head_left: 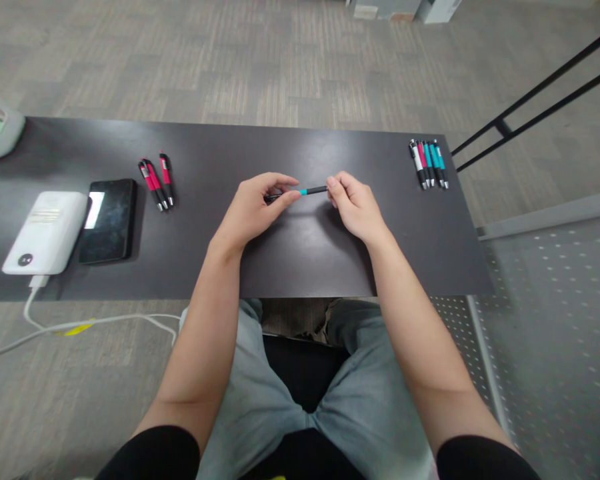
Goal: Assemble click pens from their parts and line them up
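Note:
A teal pen with a black grip (315,191) is held level above the table between my two hands. My left hand (257,205) grips its barrel end between thumb and fingers, covering part of the teal barrel. At the tip end, my right hand (353,201) pinches the pen with thumb and forefinger, the other fingers curled in. The very tip is hidden behind those fingers.
Several pens (429,163), white, pink and teal, lie side by side at the table's right end. Pink pens (153,181) lie at left, beside a black phone (108,220) and a white power bank (47,230) with a cable (105,320). The dark table (290,267) has its near edge before my lap.

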A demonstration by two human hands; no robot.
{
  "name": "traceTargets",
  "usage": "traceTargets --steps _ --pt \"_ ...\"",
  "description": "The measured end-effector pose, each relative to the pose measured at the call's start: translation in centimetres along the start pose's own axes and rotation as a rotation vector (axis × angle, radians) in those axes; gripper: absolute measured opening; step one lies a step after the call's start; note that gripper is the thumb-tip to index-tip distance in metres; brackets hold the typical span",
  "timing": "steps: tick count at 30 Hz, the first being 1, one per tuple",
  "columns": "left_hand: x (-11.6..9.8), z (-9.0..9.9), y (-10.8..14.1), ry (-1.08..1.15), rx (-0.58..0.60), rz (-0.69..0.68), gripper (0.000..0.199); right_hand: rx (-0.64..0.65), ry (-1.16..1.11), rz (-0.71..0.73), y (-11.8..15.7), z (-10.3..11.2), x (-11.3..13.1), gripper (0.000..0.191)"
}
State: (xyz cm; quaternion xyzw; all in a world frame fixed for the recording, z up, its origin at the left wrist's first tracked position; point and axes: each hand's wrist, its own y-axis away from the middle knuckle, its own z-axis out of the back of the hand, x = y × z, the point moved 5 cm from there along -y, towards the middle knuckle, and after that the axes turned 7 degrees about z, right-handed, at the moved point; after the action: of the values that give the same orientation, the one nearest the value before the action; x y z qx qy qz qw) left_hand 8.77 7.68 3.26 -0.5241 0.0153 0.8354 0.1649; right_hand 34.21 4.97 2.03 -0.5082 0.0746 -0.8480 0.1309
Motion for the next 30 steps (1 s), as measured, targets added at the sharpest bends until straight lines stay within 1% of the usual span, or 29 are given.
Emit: traceTargets --steps 2,4,8,10,12,16,18,22,24,27,30 --pt "0.2 -0.2 0.0 0.001 0.027 0.010 0.050 -0.025 0.004 0.006 0.0 0.2 0.2 0.074" --pt "0.3 -0.2 0.1 -0.015 0.043 -0.009 0.053 -0.036 0.007 0.012 -0.1 0.3 0.3 0.074" --pt "0.2 0.1 0.0 -0.045 0.003 -0.073 0.037 -0.014 0.017 0.009 -0.1 0.1 0.6 0.075" --pt "0.2 0.2 0.0 -0.038 -0.015 -0.099 0.034 -0.015 0.014 0.015 -0.1 0.1 0.7 0.076" --pt "0.2 0.0 0.0 -0.033 -0.003 -0.100 0.038 -0.029 0.010 0.022 -0.2 0.1 0.8 0.075" --pt "0.5 -0.5 0.0 -0.059 0.066 -0.054 0.053 -0.048 0.006 0.037 -0.2 0.2 1.1 0.074" --pt "0.4 -0.6 0.1 -0.079 0.068 -0.059 0.050 -0.043 0.010 0.038 -0.3 0.1 1.2 0.073" --pt "-0.4 -0.2 0.1 -0.122 0.013 -0.114 0.032 -0.013 0.028 0.026 -0.3 0.1 1.1 0.071" --pt "-0.8 -0.1 0.1 -0.138 -0.008 -0.124 0.030 -0.009 0.035 0.018 -0.3 0.1 0.9 0.070" --pt "-0.9 -0.1 0.1 -0.141 -0.022 -0.115 0.034 -0.030 0.041 0.023 -0.3 0.2 0.7 0.068" --pt "-0.5 -0.4 0.1 -0.144 0.021 -0.078 0.046 -0.060 0.052 0.041 -0.3 0.3 0.7 0.069"
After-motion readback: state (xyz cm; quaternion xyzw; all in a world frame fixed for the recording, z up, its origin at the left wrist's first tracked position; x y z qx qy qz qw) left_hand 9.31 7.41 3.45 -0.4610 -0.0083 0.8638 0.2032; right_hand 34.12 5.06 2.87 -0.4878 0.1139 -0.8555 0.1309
